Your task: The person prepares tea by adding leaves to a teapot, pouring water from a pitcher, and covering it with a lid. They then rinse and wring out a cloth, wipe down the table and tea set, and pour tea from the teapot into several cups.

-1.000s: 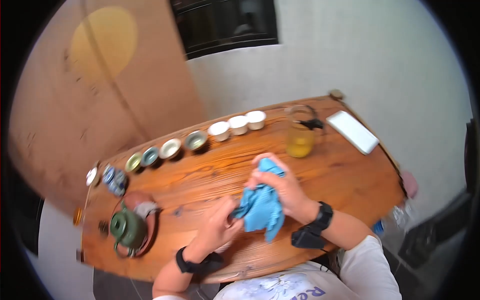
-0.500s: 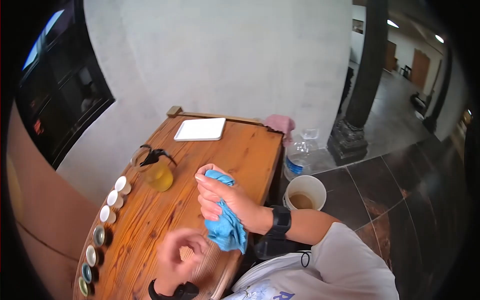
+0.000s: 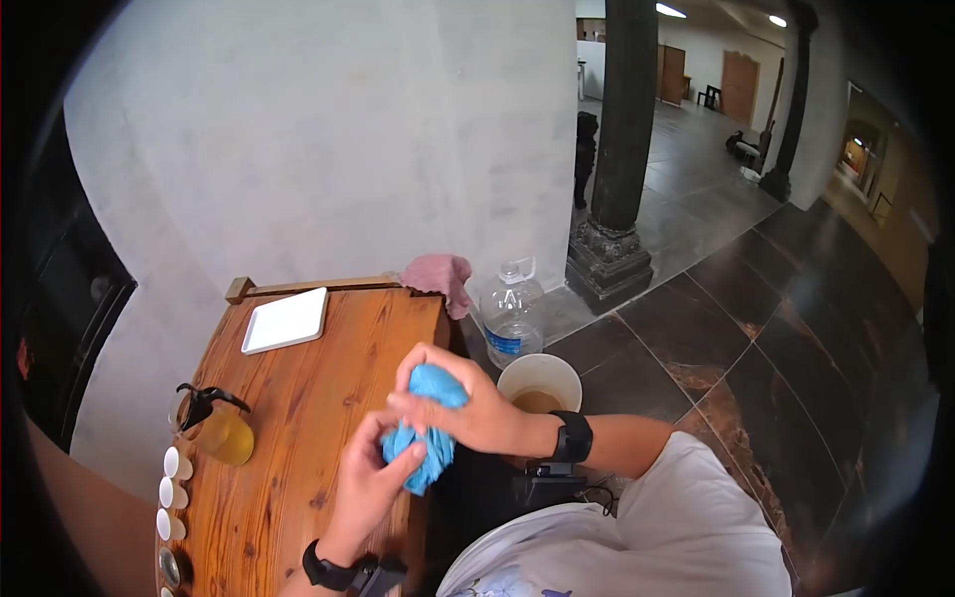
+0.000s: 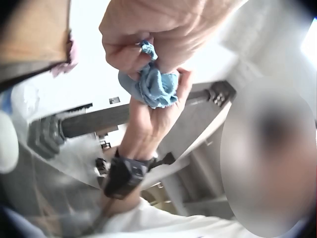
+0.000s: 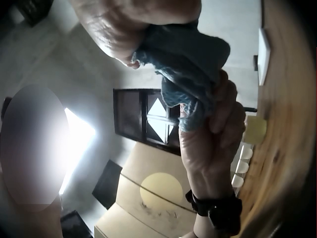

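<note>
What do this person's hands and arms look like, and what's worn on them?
The left hand and right hand are ungloved. Both wear black wrist straps with boxy black devices; a thin dark cable loops near the right one. A white sleeve stops short of the bare right forearm.

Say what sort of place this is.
Probably a tea-drinking corner of a larger hall: white cups and a pitcher of yellow liquid stand on a wooden table, and tiled floor runs past a pillar.
</note>
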`<state>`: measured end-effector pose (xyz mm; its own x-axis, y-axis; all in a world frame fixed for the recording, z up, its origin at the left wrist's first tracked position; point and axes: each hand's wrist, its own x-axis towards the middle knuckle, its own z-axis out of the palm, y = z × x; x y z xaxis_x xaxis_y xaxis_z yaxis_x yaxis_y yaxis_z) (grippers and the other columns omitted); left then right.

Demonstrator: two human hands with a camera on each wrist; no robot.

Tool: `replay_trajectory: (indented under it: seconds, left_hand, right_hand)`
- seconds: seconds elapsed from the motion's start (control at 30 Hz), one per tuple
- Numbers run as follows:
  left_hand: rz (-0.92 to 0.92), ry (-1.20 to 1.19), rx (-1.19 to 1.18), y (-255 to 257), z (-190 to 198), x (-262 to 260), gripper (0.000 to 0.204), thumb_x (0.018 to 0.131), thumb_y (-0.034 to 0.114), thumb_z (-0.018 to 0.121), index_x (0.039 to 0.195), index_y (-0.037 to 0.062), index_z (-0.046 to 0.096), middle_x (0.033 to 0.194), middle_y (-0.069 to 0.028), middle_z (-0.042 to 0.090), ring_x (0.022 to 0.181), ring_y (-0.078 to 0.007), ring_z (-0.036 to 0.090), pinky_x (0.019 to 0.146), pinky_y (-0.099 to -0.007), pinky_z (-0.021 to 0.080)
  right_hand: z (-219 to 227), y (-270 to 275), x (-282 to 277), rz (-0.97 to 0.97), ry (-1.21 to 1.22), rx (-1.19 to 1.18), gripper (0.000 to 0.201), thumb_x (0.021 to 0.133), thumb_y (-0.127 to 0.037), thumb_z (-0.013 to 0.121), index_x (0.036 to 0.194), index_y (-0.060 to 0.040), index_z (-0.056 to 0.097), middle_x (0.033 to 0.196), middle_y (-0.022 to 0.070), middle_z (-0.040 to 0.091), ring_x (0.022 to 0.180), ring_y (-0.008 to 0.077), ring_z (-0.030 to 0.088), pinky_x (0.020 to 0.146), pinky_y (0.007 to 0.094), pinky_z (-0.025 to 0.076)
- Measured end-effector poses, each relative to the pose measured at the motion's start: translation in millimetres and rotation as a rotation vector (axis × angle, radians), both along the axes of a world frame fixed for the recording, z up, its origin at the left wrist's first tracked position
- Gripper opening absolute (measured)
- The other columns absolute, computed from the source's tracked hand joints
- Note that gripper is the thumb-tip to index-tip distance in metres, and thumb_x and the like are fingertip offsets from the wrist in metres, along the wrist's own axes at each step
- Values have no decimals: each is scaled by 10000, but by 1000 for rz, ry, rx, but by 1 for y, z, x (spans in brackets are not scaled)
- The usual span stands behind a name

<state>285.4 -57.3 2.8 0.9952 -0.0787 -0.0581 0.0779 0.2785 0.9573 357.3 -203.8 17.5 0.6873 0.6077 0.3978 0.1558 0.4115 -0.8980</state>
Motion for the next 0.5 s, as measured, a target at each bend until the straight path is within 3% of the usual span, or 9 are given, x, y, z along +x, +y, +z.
replay_trajectory:
  seconds: [0.07, 0.1, 0.13, 0.2, 0.23, 0.27, 0.33, 0.4, 0.5]
  left_hand:
    - [77, -305, 580, -4, -13, 28, 309, 758, 52, 640, 992, 40, 439, 808, -74, 574, 672, -126, 565, 542, -237, 432]
    - [155, -413, 831, -15, -6, 36, 345, 711, 38, 663, 960, 40, 425, 781, -136, 566, 645, -224, 583, 549, -295, 440]
    - [188, -470, 926, -28, -3, 43, 369, 691, 33, 665, 965, 45, 419, 799, -184, 547, 658, -326, 573, 561, -339, 443]
    - [195, -551, 1045, -50, -4, 56, 372, 690, 25, 658, 966, 46, 411, 809, -192, 546, 692, -369, 563, 561, -359, 440]
    - [212, -657, 1084, -59, -7, 65, 389, 692, 8, 638, 1000, 47, 404, 811, -174, 557, 643, -325, 565, 548, -340, 440]
    - [201, -657, 1088, -68, -7, 72, 389, 692, 8, 638, 1000, 47, 404, 811, -174, 557, 643, -325, 565, 548, -340, 440]
    - [115, -498, 841, -81, -3, 90, 398, 687, -56, 614, 1010, 38, 401, 795, -99, 576, 630, -108, 544, 544, -262, 441]
    - [14, -386, 762, -82, -4, 104, 496, 695, -74, 604, 1126, 52, 391, 824, -75, 585, 675, -81, 537, 577, -235, 441]
    - [-316, -218, 177, -79, -6, 123, 629, 750, 10, 626, 1284, 63, 296, 879, -62, 590, 790, -96, 546, 673, -223, 439]
  right_hand:
    - [-20, -8, 19, -62, 102, -19, 114, 852, -133, 555, 885, -53, 481, 858, 9, 519, 786, 56, 494, 684, 224, 416]
    - [-33, -12, 26, -139, 57, 16, 122, 851, -145, 558, 873, -51, 484, 829, 6, 525, 765, 47, 490, 669, 215, 414]
    - [-43, -16, 32, -214, 14, 51, 132, 851, -157, 562, 862, -49, 486, 799, 4, 532, 744, 38, 487, 655, 205, 412]
    - [-51, -26, 43, -286, -77, 95, 139, 848, -150, 563, 875, -40, 483, 842, 16, 546, 773, 58, 500, 694, 223, 424]
    - [-58, -34, 48, -302, -63, 97, 145, 845, -147, 567, 890, -36, 485, 860, 20, 548, 792, 65, 504, 714, 230, 427]
    - [-60, -41, 51, -317, -46, 101, 154, 841, -143, 571, 905, -31, 487, 878, 24, 551, 811, 72, 507, 735, 238, 429]
    - [-61, -56, 51, -368, -44, 40, 181, 837, -139, 576, 957, -30, 495, 899, 31, 553, 833, 69, 511, 735, 233, 433]
    - [-61, -67, 53, -432, 44, 28, 210, 836, -142, 580, 991, -25, 501, 897, 31, 558, 838, 68, 518, 729, 224, 436]
    - [-74, -83, 70, -444, 120, 82, 204, 834, -144, 584, 981, -21, 512, 888, 24, 556, 816, 63, 524, 710, 213, 439]
